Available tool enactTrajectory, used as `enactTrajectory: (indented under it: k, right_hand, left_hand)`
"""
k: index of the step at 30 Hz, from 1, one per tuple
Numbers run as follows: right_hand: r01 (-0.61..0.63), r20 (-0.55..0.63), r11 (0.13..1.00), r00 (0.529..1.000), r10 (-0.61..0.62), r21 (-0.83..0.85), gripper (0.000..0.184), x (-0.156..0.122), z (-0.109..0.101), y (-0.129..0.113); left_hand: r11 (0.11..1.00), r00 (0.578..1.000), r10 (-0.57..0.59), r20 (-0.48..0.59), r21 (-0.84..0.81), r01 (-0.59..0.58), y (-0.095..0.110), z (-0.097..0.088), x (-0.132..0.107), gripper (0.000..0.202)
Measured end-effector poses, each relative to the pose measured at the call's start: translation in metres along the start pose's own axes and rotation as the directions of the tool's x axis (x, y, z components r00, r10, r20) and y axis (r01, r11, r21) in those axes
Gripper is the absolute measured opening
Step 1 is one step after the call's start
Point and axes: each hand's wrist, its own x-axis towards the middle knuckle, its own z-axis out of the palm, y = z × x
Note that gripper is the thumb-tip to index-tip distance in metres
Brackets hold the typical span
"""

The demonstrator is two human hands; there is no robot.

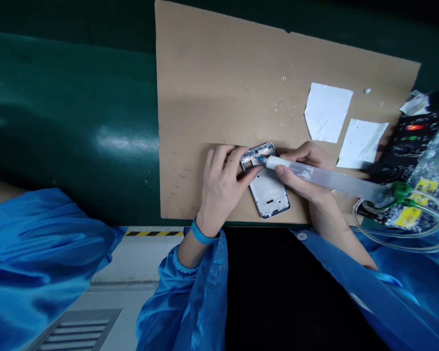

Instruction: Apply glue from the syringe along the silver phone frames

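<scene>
A silver phone frame (269,187) lies tilted on the brown cardboard sheet (212,87), near its front edge. My left hand (223,178) grips the frame's upper left side between thumb and fingers. In my right hand (307,170) is a translucent dispensing syringe (336,181), held like a pen and pointing left. Its blue needle tip (260,159) is at the upper part of the frame; whether it touches cannot be made out. A green cap (400,192) with a clear hose (431,246) closes the syringe's rear end.
Two white paper pieces (329,112) (364,143) lie right of centre on the cardboard, with small white specks around. A black dispenser box (411,139) with lit displays stands at the right. Another person's blue sleeve (40,258) is at the left, beside the green table surface (73,112).
</scene>
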Motion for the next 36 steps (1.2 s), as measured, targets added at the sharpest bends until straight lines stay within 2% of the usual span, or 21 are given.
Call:
enactTrajectory:
  k: [5, 16, 22, 36]
  right_hand:
    - [-0.03, -0.005, 0.999, 1.0, 0.03, -0.037, 0.038, -0.0004, 0.0008, 0.001]
    - [-0.047, 0.002, 0.998, 0.999, 0.047, -0.03, 0.033, -0.0004, 0.0002, -0.0053]
    - [0.005, -0.029, 1.0, 1.0, -0.005, 0.006, 0.034, -0.0004, 0.0033, -0.0011]
    - [-0.009, -0.005, 1.0, 1.0, 0.009, -0.021, 0.029, -0.0005, 0.0004, -0.0046]
  left_hand:
    - [1.0, 1.0, 0.005, -0.001, 0.014, -0.005, 0.0008, -0.001, 0.0005, 0.033]
    - [1.0, 1.0, -0.007, 0.014, 0.015, 0.007, 0.0013, -0.0021, 0.0006, 0.034]
    - [1.0, 1.0, -0.003, 0.014, 0.012, 0.003, 0.0019, -0.0025, 0.0009, 0.033]
    - [1.0, 0.999, -0.019, 0.033, -0.015, 0.019, 0.0029, -0.0044, 0.0015, 0.032]
